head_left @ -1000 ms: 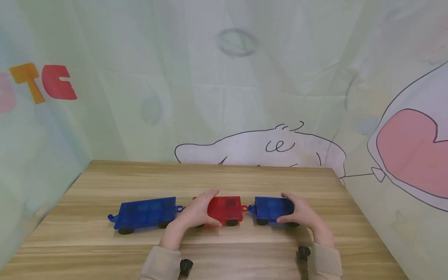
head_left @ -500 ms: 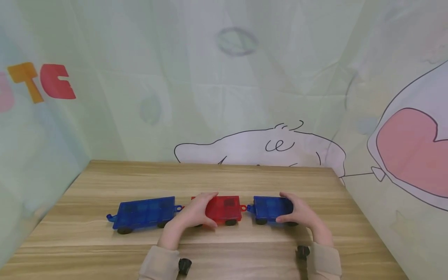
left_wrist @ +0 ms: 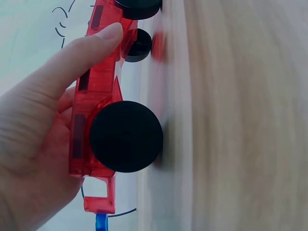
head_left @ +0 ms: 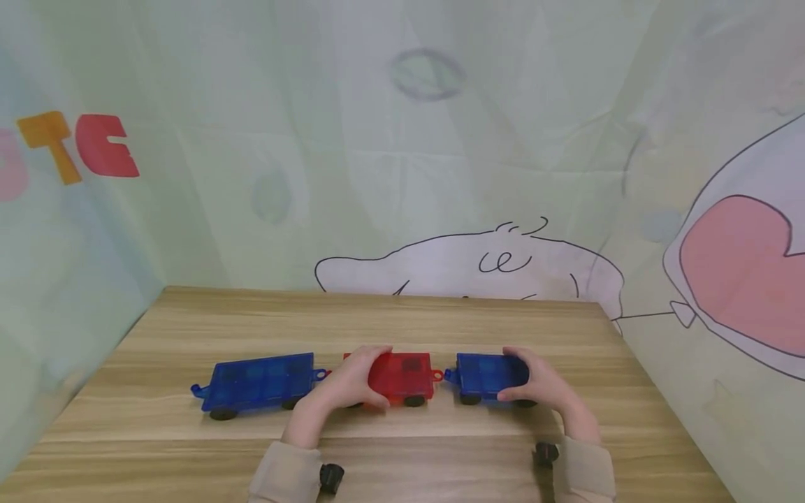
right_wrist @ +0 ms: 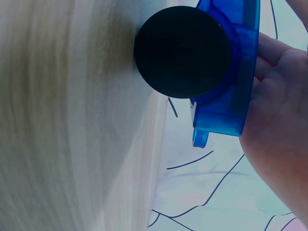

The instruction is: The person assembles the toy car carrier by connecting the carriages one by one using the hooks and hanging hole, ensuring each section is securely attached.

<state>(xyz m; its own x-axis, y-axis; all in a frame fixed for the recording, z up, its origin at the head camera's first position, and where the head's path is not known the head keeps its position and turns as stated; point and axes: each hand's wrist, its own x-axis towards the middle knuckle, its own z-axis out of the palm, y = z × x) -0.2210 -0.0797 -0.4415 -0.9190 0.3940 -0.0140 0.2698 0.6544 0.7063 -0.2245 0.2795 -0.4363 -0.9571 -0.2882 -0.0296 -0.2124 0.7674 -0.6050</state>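
Observation:
Three toy train wagons stand in a row on the wooden table [head_left: 440, 461]. In the middle, my left hand [head_left: 346, 381] holds the see-through red wagon [head_left: 405, 370] from above, thumb on its near side. A longer blue wagon [head_left: 260, 381] stands to its left, its loop meeting the red wagon's end by the left hand. On the right, my right hand [head_left: 547, 381] grips a shorter blue wagon [head_left: 487, 374] across its right end. Its blue hook [head_left: 449, 375] is right at the red loop [head_left: 437, 376]. Black wheels [left_wrist: 126, 136] show close in the left wrist view.
A pale printed cloth [head_left: 352, 175] hangs behind the table and along both sides, with a cartoon animal and a heart balloon on it. Black wrist cameras [head_left: 330, 478] sit at both beige cuffs [head_left: 286, 471].
My left hand has slid slightly left along the red wagon, and the red and longer blue wagons sit a touch further left. My right hand has stayed almost still.

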